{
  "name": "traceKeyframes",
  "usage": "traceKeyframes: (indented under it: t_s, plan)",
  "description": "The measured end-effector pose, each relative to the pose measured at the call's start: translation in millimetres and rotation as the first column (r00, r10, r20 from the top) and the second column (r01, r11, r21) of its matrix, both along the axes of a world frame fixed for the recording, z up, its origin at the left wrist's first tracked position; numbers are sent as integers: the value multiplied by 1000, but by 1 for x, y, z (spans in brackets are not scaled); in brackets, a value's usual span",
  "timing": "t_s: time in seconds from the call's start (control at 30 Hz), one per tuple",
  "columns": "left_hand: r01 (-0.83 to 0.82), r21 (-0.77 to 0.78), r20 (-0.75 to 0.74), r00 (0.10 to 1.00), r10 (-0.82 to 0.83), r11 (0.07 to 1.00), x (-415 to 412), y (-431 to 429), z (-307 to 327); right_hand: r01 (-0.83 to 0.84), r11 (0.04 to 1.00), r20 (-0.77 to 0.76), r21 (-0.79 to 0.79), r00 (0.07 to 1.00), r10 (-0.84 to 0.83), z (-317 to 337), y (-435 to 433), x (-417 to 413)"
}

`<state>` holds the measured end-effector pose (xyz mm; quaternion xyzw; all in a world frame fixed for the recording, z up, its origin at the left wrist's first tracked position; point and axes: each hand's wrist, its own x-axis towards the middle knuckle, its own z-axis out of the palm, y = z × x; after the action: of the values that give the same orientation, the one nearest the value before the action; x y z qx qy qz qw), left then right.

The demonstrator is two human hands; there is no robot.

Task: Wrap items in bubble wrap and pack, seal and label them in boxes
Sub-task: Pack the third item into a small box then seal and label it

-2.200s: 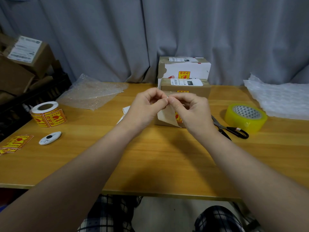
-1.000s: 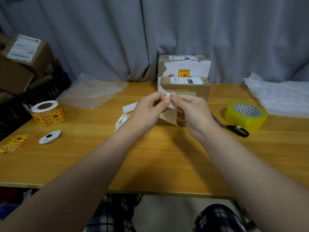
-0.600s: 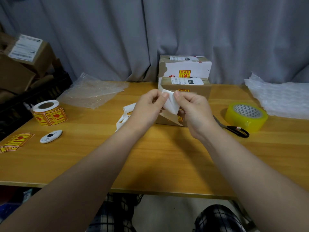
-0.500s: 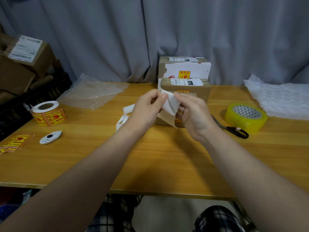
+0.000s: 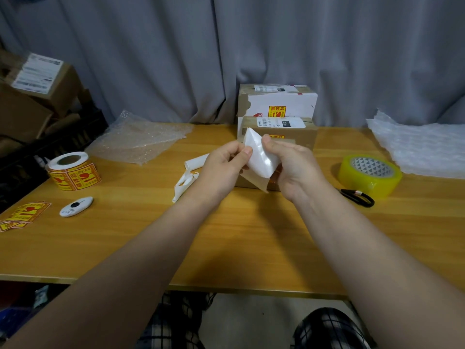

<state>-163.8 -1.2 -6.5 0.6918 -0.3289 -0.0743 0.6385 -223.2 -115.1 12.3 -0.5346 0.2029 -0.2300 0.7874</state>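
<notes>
Both hands are raised over the middle of the wooden table [image 5: 251,243]. My left hand [image 5: 221,167] pinches the edge of a white label [image 5: 259,153], which peels away from its glossy backing sheet [image 5: 254,178]. My right hand [image 5: 289,162] grips the other side of that sheet. Just behind the hands sits a small brown box [image 5: 302,137] with a white shipping label on top, partly hidden. A white and brown box [image 5: 279,102] with a yellow fragile sticker stands behind it.
Curled white backing strips [image 5: 188,177] lie left of my hands. A roll of yellow fragile stickers [image 5: 73,172], a white cutter [image 5: 75,206] and loose stickers [image 5: 22,215] sit at left. Yellow tape roll [image 5: 370,175], scissors [image 5: 357,197] and bubble wrap [image 5: 422,149] at right; clear wrap [image 5: 141,139] behind left.
The label has peeled further from its backing: a wide white flap now stands up between my hands, which have spread slightly apart.
</notes>
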Motion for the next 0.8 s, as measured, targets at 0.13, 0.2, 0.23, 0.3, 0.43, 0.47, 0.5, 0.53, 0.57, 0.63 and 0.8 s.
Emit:
traceKeyframes:
  t_s: [0.13, 0.2, 0.23, 0.3, 0.43, 0.47, 0.5, 0.53, 0.57, 0.63, 0.8]
  plan:
    - [-25, -16, -84, 996, 24, 1000, 1, 1, -5, 82, 991, -39, 109, 996, -78, -2, -3, 5]
    - [-57, -10, -101, 993, 55, 998, 2, 2, -7, 132, 981, -46, 145, 991, -127, -2, -3, 7]
    - [-74, -5, -108, 991, 73, 997, 3, 2, -8, 150, 975, -43, 164, 989, -145, -1, -3, 6]
    - [-108, 2, -126, 986, 107, 994, 5, 2, -9, 174, 965, -40, 195, 985, -169, 1, -3, 6]
    - [-176, 24, -131, 975, 178, 984, 11, 5, -15, 235, 941, -58, 243, 972, -227, 3, -5, 4]
    - [-193, 40, -132, 972, 197, 980, 14, 6, -17, 251, 935, -60, 249, 968, -244, 3, -6, 4]
    - [-208, 58, -130, 968, 214, 976, 17, 8, -19, 265, 930, -60, 253, 964, -258, 4, -6, 3]
    - [-220, 72, -127, 965, 228, 973, 19, 10, -21, 280, 925, -60, 257, 960, -274, 4, -7, 2]
    - [-230, 87, -127, 963, 239, 969, 21, 12, -22, 296, 919, -61, 260, 955, -290, 4, -7, 0]
    - [-249, 113, -129, 956, 263, 962, 23, 15, -24, 325, 908, -57, 265, 945, -321, 4, -7, -1]
    - [-319, 141, -130, 932, 337, 937, 35, 25, -31, 410, 881, -18, 236, 908, -418, 7, -6, -5]
